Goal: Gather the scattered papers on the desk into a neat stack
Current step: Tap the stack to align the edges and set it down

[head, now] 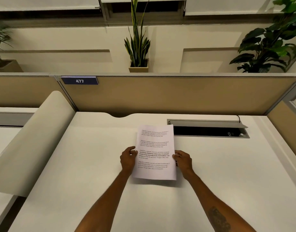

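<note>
Both forearms reach in from six o'clock over the pale tabletop (77,164), one to each long side of the papers (154,153). At nine o'clock of the sheets the left hand (128,159) curls round their left edge, its grip closed on them with the thumb on the printed face. At three o'clock the right hand (183,159) pinches the right edge the same way, fingertips (174,155) on top. The papers sit at the middle of the tabletop as one bundle, top edge pointing to twelve o'clock and tipped a little to one o'clock; their near edge seems raised, throwing a shadow, so they look held just off the surface or propped on it. No loose sheet shows elsewhere, so gathering seems done and squaring is the step in hand.

To do it well, I would loosen both grips a touch, stand the bundle on its short edge and tap it, then turn it and tap a long edge, letting the sheets slide flush. Squeezing hard would lock any stagger in. Lay it down clear of the open cable hatch (209,129) at one o'clock, since a corner could slip in. Beyond stand the partition (177,94) and plant (138,46).
</note>
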Tool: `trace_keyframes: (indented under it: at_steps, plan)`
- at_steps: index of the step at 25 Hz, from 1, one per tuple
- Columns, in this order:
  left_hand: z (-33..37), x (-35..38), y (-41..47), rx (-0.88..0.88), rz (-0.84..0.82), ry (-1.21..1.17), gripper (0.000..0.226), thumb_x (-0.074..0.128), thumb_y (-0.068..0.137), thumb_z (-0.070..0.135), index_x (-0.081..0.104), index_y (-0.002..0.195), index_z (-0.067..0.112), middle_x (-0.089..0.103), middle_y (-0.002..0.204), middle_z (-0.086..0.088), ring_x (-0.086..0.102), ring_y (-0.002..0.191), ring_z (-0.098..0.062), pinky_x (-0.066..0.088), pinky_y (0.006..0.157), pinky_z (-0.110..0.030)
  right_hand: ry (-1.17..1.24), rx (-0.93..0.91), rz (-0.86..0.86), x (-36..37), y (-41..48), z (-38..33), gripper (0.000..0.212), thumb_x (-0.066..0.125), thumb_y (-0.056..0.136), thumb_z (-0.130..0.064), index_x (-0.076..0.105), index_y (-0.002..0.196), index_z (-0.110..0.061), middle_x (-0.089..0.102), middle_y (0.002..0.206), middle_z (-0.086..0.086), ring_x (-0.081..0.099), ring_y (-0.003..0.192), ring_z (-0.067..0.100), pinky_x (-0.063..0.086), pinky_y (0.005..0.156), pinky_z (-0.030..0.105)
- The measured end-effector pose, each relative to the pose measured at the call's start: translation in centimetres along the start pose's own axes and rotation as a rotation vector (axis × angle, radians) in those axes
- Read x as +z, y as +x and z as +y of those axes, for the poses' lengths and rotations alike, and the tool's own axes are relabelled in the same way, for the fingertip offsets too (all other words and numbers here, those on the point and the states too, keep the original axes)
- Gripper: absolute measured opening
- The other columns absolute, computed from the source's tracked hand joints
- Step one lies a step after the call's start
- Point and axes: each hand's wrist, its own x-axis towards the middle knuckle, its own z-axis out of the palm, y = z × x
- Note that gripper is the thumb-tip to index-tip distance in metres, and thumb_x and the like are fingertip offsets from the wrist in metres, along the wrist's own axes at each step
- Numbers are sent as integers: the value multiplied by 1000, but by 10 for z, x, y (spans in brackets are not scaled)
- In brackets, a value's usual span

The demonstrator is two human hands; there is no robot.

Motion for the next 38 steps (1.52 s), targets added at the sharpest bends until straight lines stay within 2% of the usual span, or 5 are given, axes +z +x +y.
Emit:
trace_keyframes:
  at_steps: [6, 13, 23, 30, 38]
  plan:
    - [23, 10, 61, 30, 34, 45, 30, 61, 98, 6, 67, 127, -1, 73, 121, -21, 67, 114, -39, 50, 107, -51, -22, -15, 18, 23, 56, -40, 25, 62, 92, -5, 70, 116, -3, 73, 117, 15, 69, 106, 34, 55, 97, 52]
    - [25, 29, 121, 21, 39, 63, 31, 59, 100, 10, 67, 129, -1, 69, 131, -18, 66, 118, -39, 48, 112, -51, -94, -41, 17, 49, 112, -46, 31, 62, 95, -8, 65, 125, 0, 68, 128, 16, 65, 113, 36, 53, 101, 51]
    - [6, 52, 161, -29, 37, 114, 33, 58, 101, 15, 68, 129, 1, 69, 132, -17, 64, 123, -35, 46, 113, -46, -163, 0, 74, 68, 150, -35, 28, 61, 95, -8, 68, 122, -1, 70, 123, 16, 64, 112, 35, 51, 96, 37]
    - [15, 66, 160, -95, 36, 174, 33, 56, 102, 21, 68, 127, 4, 71, 128, -14, 65, 118, -34, 49, 110, -45, -212, 9, 106, 78, 149, -35, 26, 56, 98, -14, 66, 118, 0, 65, 118, 20, 62, 109, 36, 53, 94, 42]
    - [18, 71, 166, -165, -12, 244, 42, 55, 102, 25, 60, 133, -4, 65, 134, -19, 61, 125, -37, 46, 112, -49, -302, 27, 55, 79, 153, -40, 37, 53, 97, -13, 61, 132, -4, 56, 136, 19, 56, 123, 36, 49, 104, 45]
